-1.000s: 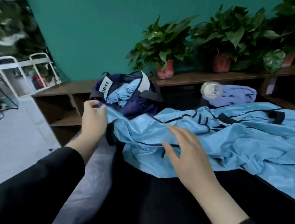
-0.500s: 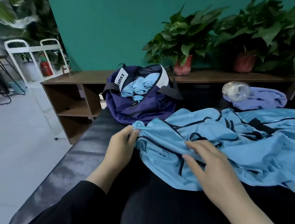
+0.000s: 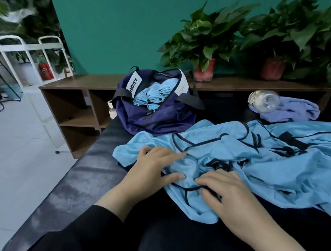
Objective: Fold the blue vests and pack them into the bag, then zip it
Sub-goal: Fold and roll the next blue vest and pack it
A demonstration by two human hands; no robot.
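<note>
A crumpled light-blue vest with black trim (image 3: pixel 213 144) lies at the near end of a pile of blue vests (image 3: pixel 291 168) on the black padded table (image 3: pixel 90 171). My left hand (image 3: pixel 155 166) rests flat on the vest's left part, fingers straight and pointing right. My right hand (image 3: pixel 228 196) is just right of it, its fingers curled down into the fabric at a black-trimmed edge. The navy bag (image 3: pixel 157 123) stands unzipped behind the vest, with several rolled blue vests (image 3: pixel 154 94) inside.
A clear bottle (image 3: pixel 264 101) lies on a purple cloth (image 3: pixel 298 110) at the back right. A brown shelf unit (image 3: pixel 83 83) with potted plants (image 3: pixel 204 41) runs along the green wall. A white rack (image 3: pixel 27 49) stands on the floor to the left.
My left hand let go of the vest corner and now lies flat on the fabric. My right hand drew nearer and curled its fingers into the vest. The camera moved closer.
</note>
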